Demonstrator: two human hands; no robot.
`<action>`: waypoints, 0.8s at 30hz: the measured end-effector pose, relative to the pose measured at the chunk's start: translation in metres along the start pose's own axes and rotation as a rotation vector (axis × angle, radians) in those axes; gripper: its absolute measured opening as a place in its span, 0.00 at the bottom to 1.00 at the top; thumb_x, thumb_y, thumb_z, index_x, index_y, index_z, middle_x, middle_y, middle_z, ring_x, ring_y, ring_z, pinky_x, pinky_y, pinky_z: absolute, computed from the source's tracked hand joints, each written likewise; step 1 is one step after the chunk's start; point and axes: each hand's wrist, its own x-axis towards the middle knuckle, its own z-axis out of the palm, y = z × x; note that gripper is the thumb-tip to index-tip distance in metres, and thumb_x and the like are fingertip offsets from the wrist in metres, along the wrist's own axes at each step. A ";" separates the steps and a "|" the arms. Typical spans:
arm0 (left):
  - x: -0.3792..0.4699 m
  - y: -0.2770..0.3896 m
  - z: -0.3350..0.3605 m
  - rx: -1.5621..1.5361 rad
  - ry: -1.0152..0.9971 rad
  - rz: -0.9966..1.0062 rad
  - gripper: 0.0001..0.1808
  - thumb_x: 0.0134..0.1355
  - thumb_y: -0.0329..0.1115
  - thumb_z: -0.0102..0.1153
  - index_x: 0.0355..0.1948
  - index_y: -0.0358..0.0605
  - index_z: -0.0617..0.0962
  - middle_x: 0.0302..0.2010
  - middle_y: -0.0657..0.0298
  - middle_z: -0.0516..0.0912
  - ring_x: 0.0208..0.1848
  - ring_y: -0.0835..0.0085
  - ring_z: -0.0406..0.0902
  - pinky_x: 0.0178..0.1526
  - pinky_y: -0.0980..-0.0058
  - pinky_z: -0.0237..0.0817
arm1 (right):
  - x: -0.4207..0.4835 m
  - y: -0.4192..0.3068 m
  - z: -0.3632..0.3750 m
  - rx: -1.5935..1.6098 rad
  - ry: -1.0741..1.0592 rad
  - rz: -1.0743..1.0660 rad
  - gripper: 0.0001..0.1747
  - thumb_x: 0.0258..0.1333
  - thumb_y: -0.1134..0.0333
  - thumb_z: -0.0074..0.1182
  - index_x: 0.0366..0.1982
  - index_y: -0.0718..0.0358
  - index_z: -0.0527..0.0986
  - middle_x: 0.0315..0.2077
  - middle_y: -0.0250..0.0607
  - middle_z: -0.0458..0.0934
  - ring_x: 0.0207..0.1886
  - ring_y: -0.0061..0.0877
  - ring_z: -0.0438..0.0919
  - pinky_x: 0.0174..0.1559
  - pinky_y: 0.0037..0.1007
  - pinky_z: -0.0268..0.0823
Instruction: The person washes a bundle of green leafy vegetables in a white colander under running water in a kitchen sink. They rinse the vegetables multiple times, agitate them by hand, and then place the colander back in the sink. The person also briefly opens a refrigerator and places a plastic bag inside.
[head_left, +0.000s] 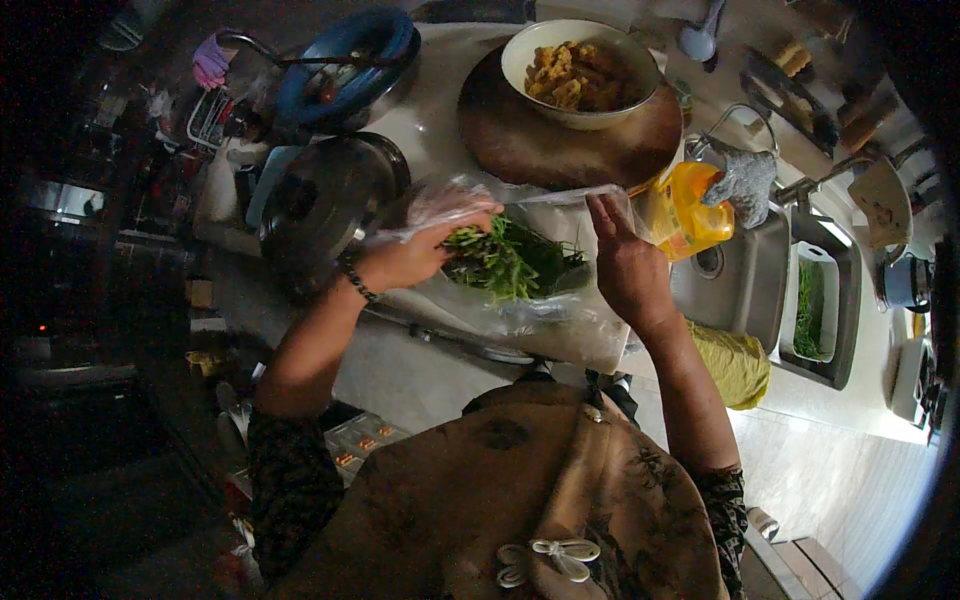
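Note:
A clear plastic bag (540, 311) lies before me on the counter with leafy green vegetables (506, 262) inside. My left hand (420, 247) is at the bag's left side; the film drapes over its fingers, and the fingertips reach the edge of the greens. The bag's upper right edge is pinched in my right hand (630, 270), so the film stretches between both hands. How firmly the left fingers grip is partly hidden by the film.
Beyond the bag, a bowl of yellowish food (581, 75) stands on a round wooden board (487, 127). A dark pot lid (315, 202) is left. On the right are a yellow bottle (675, 214), a grey cloth (746, 184) and a steel sink (739, 292) with a white basin (829, 300) of greens.

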 end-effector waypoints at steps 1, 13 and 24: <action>-0.001 0.003 -0.006 -0.168 0.012 -0.017 0.19 0.48 0.16 0.51 0.42 0.43 0.73 0.55 0.58 0.74 0.63 0.63 0.64 0.65 0.63 0.51 | -0.001 -0.002 -0.001 -0.004 -0.055 0.014 0.32 0.49 0.76 0.46 0.59 0.59 0.62 0.56 0.43 0.69 0.35 0.40 0.80 0.32 0.37 0.73; -0.001 0.025 -0.011 -0.877 0.746 -0.405 0.23 0.47 0.19 0.54 0.48 0.39 0.73 0.44 0.64 0.79 0.44 0.73 0.77 0.48 0.76 0.67 | -0.042 -0.035 -0.017 -0.010 -0.109 -0.119 0.23 0.47 0.76 0.50 0.49 0.63 0.71 0.46 0.41 0.75 0.35 0.33 0.79 0.31 0.30 0.72; 0.020 0.056 -0.006 -0.575 0.759 -0.317 0.23 0.47 0.17 0.57 0.47 0.38 0.73 0.42 0.63 0.79 0.44 0.74 0.76 0.49 0.75 0.66 | -0.029 -0.063 -0.052 0.183 0.094 -0.359 0.18 0.40 0.76 0.52 0.39 0.61 0.76 0.36 0.39 0.77 0.33 0.33 0.78 0.32 0.31 0.71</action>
